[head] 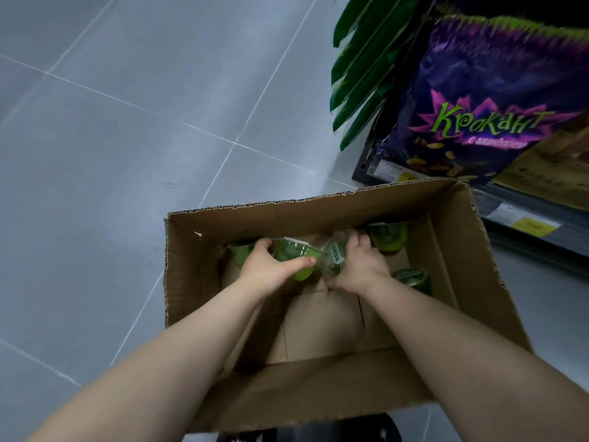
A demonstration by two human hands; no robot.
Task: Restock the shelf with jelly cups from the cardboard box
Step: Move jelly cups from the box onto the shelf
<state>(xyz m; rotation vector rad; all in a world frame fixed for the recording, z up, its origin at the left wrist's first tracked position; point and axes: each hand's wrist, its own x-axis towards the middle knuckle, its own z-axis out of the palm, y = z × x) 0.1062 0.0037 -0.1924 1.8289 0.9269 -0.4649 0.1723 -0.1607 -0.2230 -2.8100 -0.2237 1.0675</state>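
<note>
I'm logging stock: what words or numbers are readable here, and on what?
"Крокант": green letters on the purple bag.
"с миндалем": small line beneath, blurry, uncertain.
Yellow price tags on the shelf edge: too blurred.
Label on the jelly cup in the right hand: unreadable.

Head view from above; faces down into cardboard box [318, 378]; close.

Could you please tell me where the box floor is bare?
Bare: the brown cardboard box floor by its near wall, on the person's side of both hands. Crowded: the far end, where left hand and right hand grip green plastic jelly cups.
</note>
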